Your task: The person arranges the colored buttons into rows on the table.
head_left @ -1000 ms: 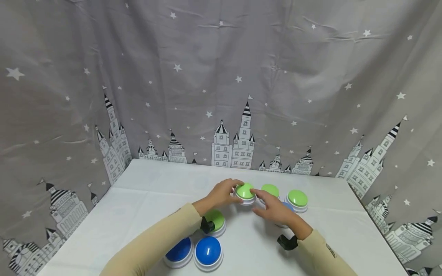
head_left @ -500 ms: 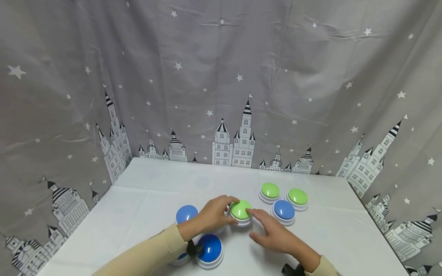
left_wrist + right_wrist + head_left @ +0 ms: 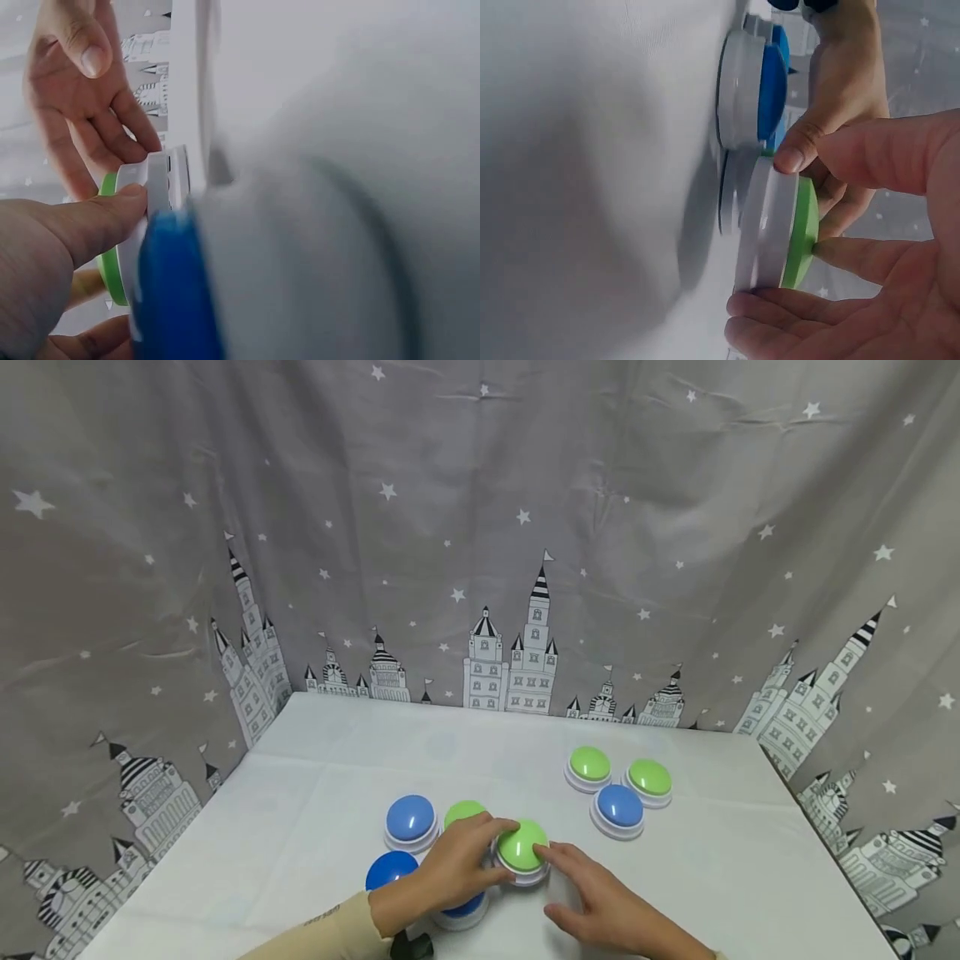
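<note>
A green-topped push button (image 3: 522,850) with a white base is between my two hands, near the middle front of the table in the head view. My left hand (image 3: 459,864) grips it from the left, with the thumb on the white base in the left wrist view. Extended fingers of my right hand (image 3: 603,897) touch its right side, and its thumb stays off it in the right wrist view. Under and beside my left hand are a second green button (image 3: 462,811) and two blue buttons (image 3: 392,867) (image 3: 467,906), all partly hidden. Another blue button (image 3: 410,818) stands behind them.
At the right back of the white table (image 3: 322,752) stand two green buttons (image 3: 589,764) (image 3: 650,777) and a blue button (image 3: 620,806), close together. A grey curtain (image 3: 420,527) printed with castles and stars hangs behind the table.
Both hands have brought the green button from beside the right-hand group toward the front and slightly left, near the left-hand group. The view has tilted slightly.
</note>
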Action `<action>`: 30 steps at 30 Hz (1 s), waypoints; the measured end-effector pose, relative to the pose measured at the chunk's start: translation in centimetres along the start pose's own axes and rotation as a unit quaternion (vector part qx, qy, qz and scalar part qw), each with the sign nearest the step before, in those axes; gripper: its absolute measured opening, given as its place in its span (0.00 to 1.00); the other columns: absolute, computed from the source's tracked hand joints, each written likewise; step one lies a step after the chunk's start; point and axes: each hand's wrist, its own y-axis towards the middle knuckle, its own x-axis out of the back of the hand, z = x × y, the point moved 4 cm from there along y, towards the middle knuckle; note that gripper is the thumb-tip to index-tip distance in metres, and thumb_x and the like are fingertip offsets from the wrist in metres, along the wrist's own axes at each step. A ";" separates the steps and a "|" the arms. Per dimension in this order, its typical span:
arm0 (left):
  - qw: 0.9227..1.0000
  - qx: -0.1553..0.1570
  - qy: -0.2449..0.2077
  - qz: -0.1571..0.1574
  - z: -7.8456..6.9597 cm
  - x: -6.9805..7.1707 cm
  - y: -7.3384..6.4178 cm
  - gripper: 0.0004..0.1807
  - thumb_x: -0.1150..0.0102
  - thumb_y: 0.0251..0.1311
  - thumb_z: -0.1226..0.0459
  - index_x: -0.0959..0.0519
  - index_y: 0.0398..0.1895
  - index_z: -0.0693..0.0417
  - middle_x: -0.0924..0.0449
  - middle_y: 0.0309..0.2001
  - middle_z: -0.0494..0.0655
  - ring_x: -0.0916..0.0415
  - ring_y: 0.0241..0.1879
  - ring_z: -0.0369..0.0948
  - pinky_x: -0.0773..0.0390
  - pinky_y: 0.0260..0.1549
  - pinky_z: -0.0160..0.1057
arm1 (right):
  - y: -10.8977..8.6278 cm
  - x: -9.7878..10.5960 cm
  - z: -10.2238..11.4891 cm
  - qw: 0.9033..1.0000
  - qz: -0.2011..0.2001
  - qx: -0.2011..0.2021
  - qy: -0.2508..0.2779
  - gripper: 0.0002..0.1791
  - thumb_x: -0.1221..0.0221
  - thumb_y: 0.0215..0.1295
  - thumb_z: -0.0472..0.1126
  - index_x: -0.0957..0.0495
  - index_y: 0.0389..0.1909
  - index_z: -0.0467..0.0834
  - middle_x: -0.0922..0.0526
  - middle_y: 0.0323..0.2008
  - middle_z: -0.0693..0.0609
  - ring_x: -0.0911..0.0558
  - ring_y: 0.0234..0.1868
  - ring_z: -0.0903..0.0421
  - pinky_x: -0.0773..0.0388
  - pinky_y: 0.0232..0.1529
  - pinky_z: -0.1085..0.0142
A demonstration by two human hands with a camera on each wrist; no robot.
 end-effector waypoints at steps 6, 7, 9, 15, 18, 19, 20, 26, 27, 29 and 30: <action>1.000 -0.011 0.019 0.004 -0.4 -0.8 -1.5 0.33 0.28 0.53 0.47 0.25 0.63 0.43 0.22 0.49 0.36 0.25 0.49 0.35 0.23 0.49 0.40 | -1.3 -0.9 0.7 0.999 0.030 -0.009 0.021 0.38 0.38 0.67 0.52 0.39 0.74 0.49 0.33 0.67 0.48 0.32 0.67 0.48 0.33 0.64 0.47; 1.000 -0.012 0.021 0.003 -0.4 -0.9 -1.6 0.33 0.28 0.53 0.47 0.25 0.63 0.43 0.22 0.49 0.37 0.25 0.49 0.35 0.23 0.50 0.41 | -1.5 -0.9 0.8 0.999 0.032 -0.011 0.021 0.38 0.38 0.67 0.52 0.39 0.74 0.49 0.33 0.67 0.49 0.32 0.67 0.48 0.32 0.64 0.47; 1.000 -0.014 0.022 0.001 -0.5 -1.1 -1.9 0.33 0.29 0.54 0.47 0.26 0.63 0.43 0.22 0.50 0.37 0.25 0.50 0.36 0.23 0.52 0.42 | -1.6 -1.0 0.9 0.999 0.035 -0.012 0.016 0.38 0.38 0.67 0.53 0.39 0.74 0.50 0.33 0.66 0.49 0.31 0.66 0.49 0.31 0.64 0.48; 0.999 -0.043 0.023 -0.019 -0.7 -1.3 -2.6 0.34 0.27 0.53 0.48 0.26 0.63 0.44 0.22 0.51 0.38 0.25 0.50 0.37 0.24 0.53 0.44 | -1.9 -1.2 1.2 0.997 0.057 -0.037 0.020 0.38 0.37 0.65 0.54 0.37 0.73 0.51 0.33 0.66 0.51 0.30 0.63 0.53 0.30 0.63 0.49; 0.998 -0.057 0.023 -0.023 -0.7 -1.4 -2.9 0.34 0.27 0.52 0.48 0.26 0.62 0.45 0.23 0.49 0.37 0.26 0.48 0.36 0.24 0.52 0.42 | -2.0 -1.4 1.3 0.994 0.078 -0.064 0.041 0.38 0.36 0.64 0.55 0.36 0.73 0.52 0.33 0.66 0.50 0.29 0.63 0.51 0.29 0.62 0.47; 0.998 -0.059 0.023 -0.023 -0.7 -1.5 -3.0 0.34 0.27 0.52 0.47 0.26 0.62 0.45 0.23 0.48 0.37 0.26 0.48 0.35 0.24 0.52 0.41 | -2.0 -1.5 1.3 0.993 0.084 -0.074 0.049 0.38 0.35 0.63 0.54 0.36 0.73 0.52 0.33 0.66 0.50 0.29 0.63 0.50 0.29 0.61 0.47; 0.998 -0.062 0.022 -0.023 -0.7 -1.5 -3.1 0.34 0.27 0.52 0.47 0.26 0.62 0.45 0.23 0.48 0.37 0.26 0.48 0.35 0.24 0.51 0.41 | -2.0 -1.6 1.3 0.991 0.091 -0.083 0.055 0.38 0.35 0.63 0.54 0.36 0.73 0.53 0.33 0.66 0.50 0.29 0.63 0.49 0.29 0.61 0.46; 0.997 -0.071 0.025 -0.012 -0.9 -1.7 -3.2 0.35 0.25 0.49 0.46 0.24 0.60 0.45 0.23 0.49 0.37 0.27 0.49 0.35 0.25 0.53 0.42 | -2.4 -1.7 1.1 0.984 0.117 -0.111 0.072 0.37 0.34 0.62 0.56 0.35 0.72 0.56 0.32 0.65 0.50 0.28 0.62 0.47 0.26 0.58 0.47; 0.997 -0.073 0.030 -0.010 -0.9 -1.7 -3.2 0.34 0.25 0.48 0.46 0.24 0.59 0.45 0.23 0.48 0.37 0.27 0.49 0.35 0.25 0.53 0.43 | -2.5 -1.7 1.1 0.983 0.122 -0.114 0.073 0.37 0.35 0.63 0.56 0.35 0.72 0.57 0.32 0.65 0.51 0.28 0.61 0.48 0.26 0.58 0.48; 0.996 -0.080 0.042 -0.007 -1.0 -1.7 -3.3 0.34 0.25 0.47 0.45 0.24 0.57 0.44 0.23 0.47 0.36 0.27 0.49 0.35 0.26 0.54 0.44 | -2.6 -1.8 1.1 0.982 0.132 -0.113 0.073 0.37 0.35 0.63 0.57 0.35 0.72 0.58 0.32 0.64 0.52 0.27 0.60 0.50 0.26 0.58 0.48; 0.996 -0.082 0.047 -0.005 -1.0 -1.8 -3.4 0.34 0.25 0.47 0.44 0.23 0.57 0.44 0.23 0.47 0.36 0.27 0.49 0.35 0.27 0.55 0.44 | -2.6 -1.8 1.1 0.981 0.137 -0.113 0.074 0.36 0.36 0.63 0.57 0.35 0.72 0.58 0.31 0.64 0.53 0.27 0.60 0.51 0.26 0.58 0.48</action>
